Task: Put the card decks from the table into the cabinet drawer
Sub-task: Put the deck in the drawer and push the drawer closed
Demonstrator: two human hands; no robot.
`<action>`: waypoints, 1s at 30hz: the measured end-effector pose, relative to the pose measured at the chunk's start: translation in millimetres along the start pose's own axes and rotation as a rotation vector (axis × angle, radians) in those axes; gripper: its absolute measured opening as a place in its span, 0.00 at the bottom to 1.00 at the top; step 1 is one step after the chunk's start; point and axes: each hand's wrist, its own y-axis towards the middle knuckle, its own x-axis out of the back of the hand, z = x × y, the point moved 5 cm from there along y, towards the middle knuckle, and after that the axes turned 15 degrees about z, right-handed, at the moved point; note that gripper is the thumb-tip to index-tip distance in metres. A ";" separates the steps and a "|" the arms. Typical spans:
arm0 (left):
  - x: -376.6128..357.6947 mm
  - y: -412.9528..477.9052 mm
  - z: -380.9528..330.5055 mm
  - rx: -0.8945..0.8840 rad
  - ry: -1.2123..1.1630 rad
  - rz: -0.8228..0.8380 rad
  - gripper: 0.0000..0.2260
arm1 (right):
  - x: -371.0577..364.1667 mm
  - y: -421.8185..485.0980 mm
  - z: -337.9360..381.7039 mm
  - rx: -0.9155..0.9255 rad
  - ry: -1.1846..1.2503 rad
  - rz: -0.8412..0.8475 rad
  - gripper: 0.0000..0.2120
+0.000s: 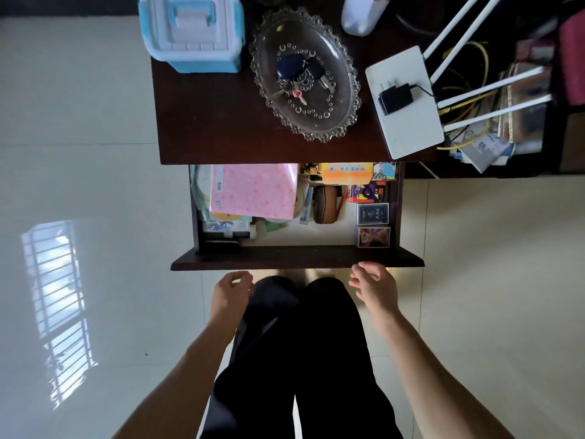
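Observation:
The cabinet drawer (297, 258) stands pulled out below the dark table top (215, 122). Along its right side lie three card decks: a red and purple one (367, 191), a dark one in a clear case (373, 213) and a reddish one (374, 237) nearest the front. My left hand (229, 291) hangs just below the drawer front, fingers loosely curled, holding nothing. My right hand (373, 285) hovers at the drawer front's right part, fingers apart and empty. I see no card deck on the table top.
In the drawer also lie a pink folder (253, 193), an orange box (345, 172) and a brown case (326, 204). The table top carries a blue-white storage box (193, 30), a glass dish (345, 99) with keys and a white router (408, 122). My legs are below.

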 end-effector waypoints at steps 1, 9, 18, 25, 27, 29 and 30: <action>0.8 -0.4 5.0 0.030 -0.092 0.005 0.11 | 1.5 -0.6 -6.6 -0.043 0.078 -0.015 0.16; 5.6 21.6 25.7 0.148 -0.546 0.011 0.16 | 6.5 24.1 -25.7 -0.102 0.352 0.008 0.19; 21.4 40.1 12.8 0.109 -0.674 -0.125 0.10 | 16.4 49.8 -31.4 -0.182 0.643 -0.005 0.10; 23.9 41.2 9.4 0.131 -0.670 -0.134 0.09 | 16.4 47.7 -28.6 -0.200 0.745 -0.009 0.03; 25.0 41.0 9.8 0.129 -0.656 -0.135 0.09 | 15.0 47.1 -28.0 -0.208 0.757 -0.015 0.03; 26.6 41.4 10.3 0.123 -0.655 -0.134 0.07 | 14.2 46.5 -27.4 -0.217 0.770 -0.017 0.03; 27.0 41.8 10.0 0.120 -0.656 -0.134 0.07 | 14.1 46.8 -26.8 -0.221 0.775 -0.017 0.03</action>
